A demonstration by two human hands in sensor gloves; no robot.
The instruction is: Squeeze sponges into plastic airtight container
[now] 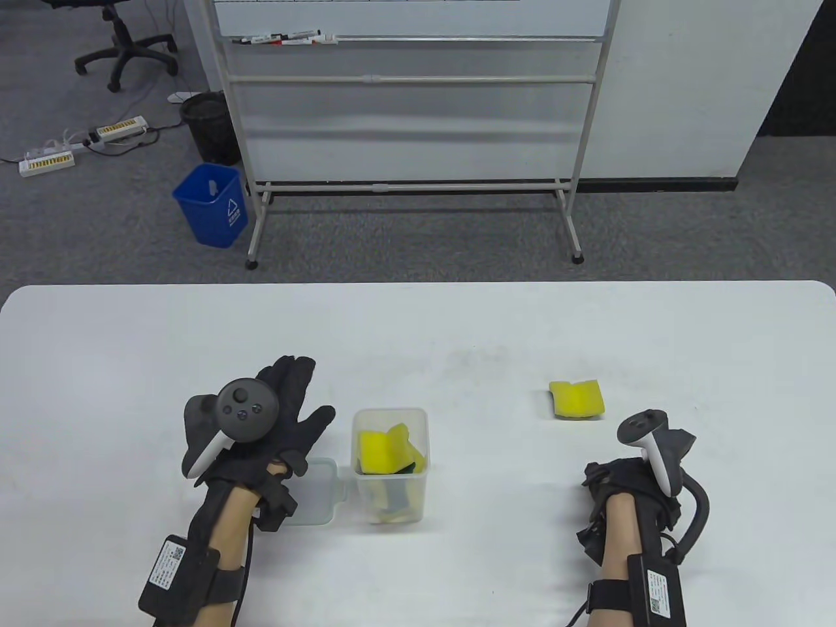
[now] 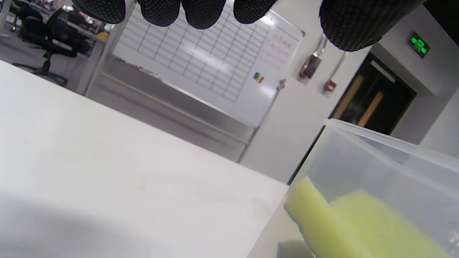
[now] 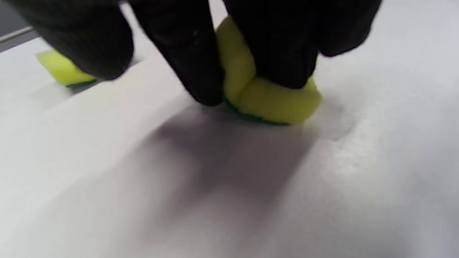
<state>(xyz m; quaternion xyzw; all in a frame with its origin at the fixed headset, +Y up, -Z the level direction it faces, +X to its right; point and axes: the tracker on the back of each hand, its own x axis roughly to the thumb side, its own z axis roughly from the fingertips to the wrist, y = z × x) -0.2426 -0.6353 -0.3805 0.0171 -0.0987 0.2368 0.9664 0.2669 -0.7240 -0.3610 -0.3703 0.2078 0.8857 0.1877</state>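
The plastic container [image 1: 390,465] stands upright and uncovered on the white table [image 1: 418,326], just to the thumb side of the left hand [image 1: 281,418]. Yellow sponges [image 1: 385,450] are packed inside it, one folded piece rising to about the rim, with a dark green scouring side showing lower down. In the left wrist view the container's clear wall [image 2: 376,172] fills the lower right below the thumb, with the pale yellow sponges [image 2: 358,222] blurred behind it.

The left hand is spread flat with its fingers straight and apart, holding nothing; its fingertips [image 2: 200,14] hang free above the table, pointing away from the person. A translucent lid [image 1: 320,496] lies flat on the table beside the heel of that hand, partly under the wrist and just beside the container.

The right hand [image 1: 627,480] is well apart from the container, on its far side from the left hand. In the right wrist view its fingers [image 3: 186,61] are curled down and pinch a yellow sponge [image 3: 272,100] that lies on the table, bending it into a fold, its green underside touching the surface. From the table view this sponge is hidden beneath the hand and tracker, so its exact spot there cannot be told.

A second loose sponge [image 1: 577,400] lies flat on the table beyond the right fingertips; it is probably the yellow piece [image 3: 62,70] behind the leftmost finger in the wrist view.
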